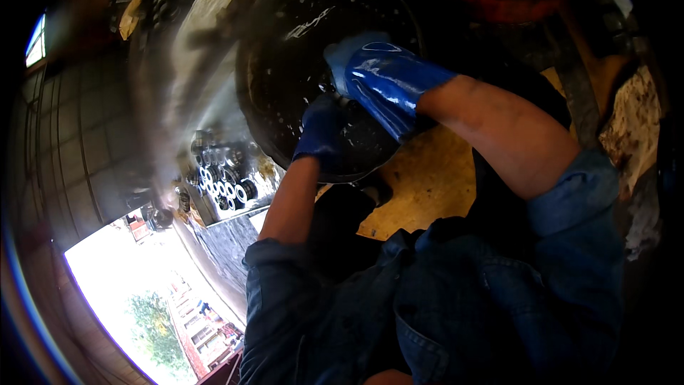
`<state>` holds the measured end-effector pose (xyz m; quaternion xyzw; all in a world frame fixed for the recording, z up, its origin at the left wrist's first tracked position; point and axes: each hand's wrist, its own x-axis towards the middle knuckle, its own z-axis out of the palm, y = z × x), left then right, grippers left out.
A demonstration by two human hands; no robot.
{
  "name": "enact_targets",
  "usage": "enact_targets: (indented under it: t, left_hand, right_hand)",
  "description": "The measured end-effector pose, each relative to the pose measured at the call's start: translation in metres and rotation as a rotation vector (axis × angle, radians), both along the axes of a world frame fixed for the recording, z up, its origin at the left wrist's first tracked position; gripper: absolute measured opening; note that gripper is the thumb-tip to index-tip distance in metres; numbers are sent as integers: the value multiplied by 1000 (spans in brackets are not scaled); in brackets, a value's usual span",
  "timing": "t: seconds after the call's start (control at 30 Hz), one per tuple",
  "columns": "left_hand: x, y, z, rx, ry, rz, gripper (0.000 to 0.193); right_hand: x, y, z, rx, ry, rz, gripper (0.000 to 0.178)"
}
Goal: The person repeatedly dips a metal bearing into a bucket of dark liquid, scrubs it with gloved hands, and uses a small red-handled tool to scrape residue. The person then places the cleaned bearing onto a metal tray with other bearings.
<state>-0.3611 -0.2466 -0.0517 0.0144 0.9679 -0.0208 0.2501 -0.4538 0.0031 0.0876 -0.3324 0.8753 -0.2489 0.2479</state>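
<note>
Both my hands wear blue rubber gloves and work over a round black tub (251, 110) that holds dark liquid with pale flecks and bubbles. My left hand (320, 125) is low in the tub, its fingers curled and dim in shadow. Just above and to the right, my right hand (360, 71) comes in from the right with its fingers bent down, closed. A small pale glint shows between the two hands. What they grip there is too dark to name.
Left of the tub, several metal rings (222, 187) stand grouped on a bench. Below the tub lies a yellow-brown floor patch (427, 182). A dark vessel with a red rim (499, 7) is at the far right. A bright opening (128, 292) lies lower left.
</note>
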Motion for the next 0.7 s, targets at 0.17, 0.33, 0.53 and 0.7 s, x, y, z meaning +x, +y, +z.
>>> enact_targets:
  t: [0.17,0.33,0.53,0.7]
  left_hand:
    - [-16,50,24,-170,-50,-132,39]
    - [-3,-6,2,514,-136,400,34]
    - [7,4,8,95,186,-208,28]
    - [-10,58,41,-20,23,12,30]
  right_hand:
    - [-4,11,-80,-267,166,-39,38]
    - [1,-1,-24,-92,60,-45,36]
    - [1,13,-20,-185,51,-17,36]
    - [-6,15,-12,10,-43,-3,37]
